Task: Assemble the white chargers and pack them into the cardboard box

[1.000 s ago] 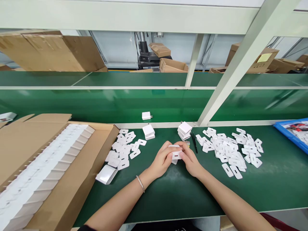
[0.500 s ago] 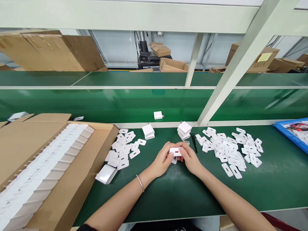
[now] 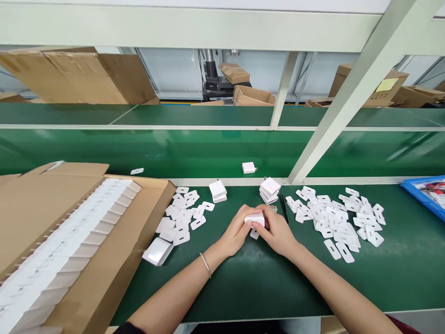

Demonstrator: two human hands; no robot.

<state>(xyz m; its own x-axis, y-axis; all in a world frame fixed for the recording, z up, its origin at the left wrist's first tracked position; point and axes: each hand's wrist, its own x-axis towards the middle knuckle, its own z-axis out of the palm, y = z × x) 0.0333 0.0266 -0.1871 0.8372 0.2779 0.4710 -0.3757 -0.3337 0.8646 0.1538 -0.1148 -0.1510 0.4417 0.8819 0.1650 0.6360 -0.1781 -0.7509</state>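
Note:
Between both hands, above the green table, is a white USB charger (image 3: 255, 218). My left hand (image 3: 236, 234) has its fingers closed around the charger's left side. My right hand (image 3: 278, 234) grips the right side, its thumb across the front face, so the port is hidden. Just below the fingers lies a small white slotted plate (image 3: 254, 233). Beyond the hands stand a stack of white chargers (image 3: 218, 191) on the left and another charger stack (image 3: 269, 189) on the right. Black tweezers (image 3: 284, 207) rest beside the right stack.
Loose slotted plates (image 3: 333, 220) are heaped at right, more plates (image 3: 182, 213) at left by a folded white sleeve (image 3: 157, 251). A cardboard box (image 3: 139, 236) with white dividers fills the left. A green belt (image 3: 174, 153) carries a charger (image 3: 249, 167). A blue tray (image 3: 426, 197) sits far right.
The charger in my hands has turned; its red port showed before and is now out of sight. On the belt, a charger and a white plate have moved right. The view has shifted slightly.

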